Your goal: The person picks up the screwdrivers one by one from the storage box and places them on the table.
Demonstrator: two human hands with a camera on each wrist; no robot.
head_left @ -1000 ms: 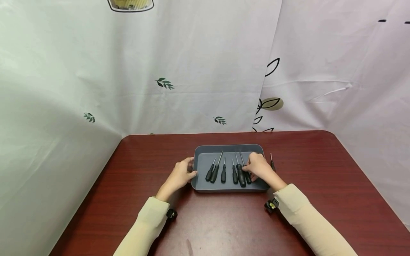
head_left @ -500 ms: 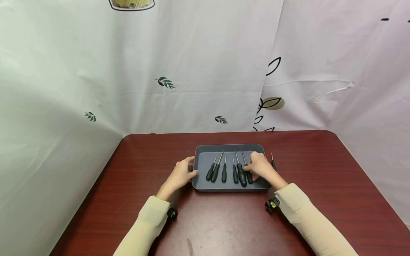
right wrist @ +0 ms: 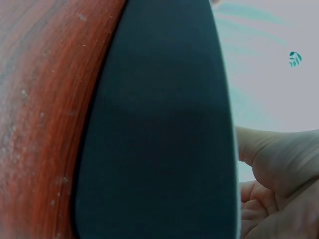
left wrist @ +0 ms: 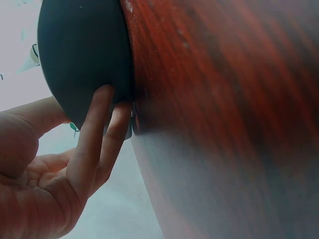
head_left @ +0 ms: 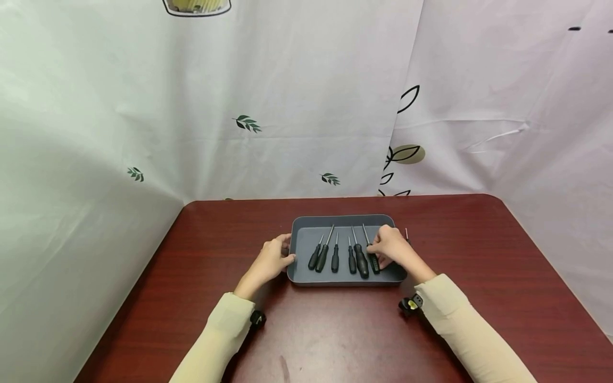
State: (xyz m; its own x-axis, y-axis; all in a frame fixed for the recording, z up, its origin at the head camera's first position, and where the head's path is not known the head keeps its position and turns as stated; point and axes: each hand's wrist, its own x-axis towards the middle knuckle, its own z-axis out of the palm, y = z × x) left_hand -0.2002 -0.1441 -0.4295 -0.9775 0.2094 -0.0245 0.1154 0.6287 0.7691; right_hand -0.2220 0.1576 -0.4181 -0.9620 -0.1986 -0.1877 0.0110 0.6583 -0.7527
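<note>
A grey rectangular tray (head_left: 311, 278) lies on the table with several black-handled screwdrivers in it. My left hand (head_left: 270, 261) grips the tray's left end; in the left wrist view two fingers (left wrist: 94, 129) press the outer wall and the thumb reaches behind the rim. Over the right part of the tray, my right hand (head_left: 394, 249) pinches the handle of the rightmost screwdriver (head_left: 375, 263), whose shaft points away from me. Left of it lies a thick-handled screwdriver (head_left: 361, 261). The tray wall (right wrist: 159, 119) hides the right fingertips in the right wrist view.
Another screwdriver (head_left: 407, 235) lies on the table just beyond the tray's right side, mostly hidden by my right hand. The reddish-brown table (head_left: 215, 234) extends around the tray. White printed curtains (head_left: 287, 106) hang behind and along the sides.
My right hand has shifted slightly right, carrying the rightmost screwdriver's handle away from the thick-handled one beside it. The left hand has stayed at the tray's left end.
</note>
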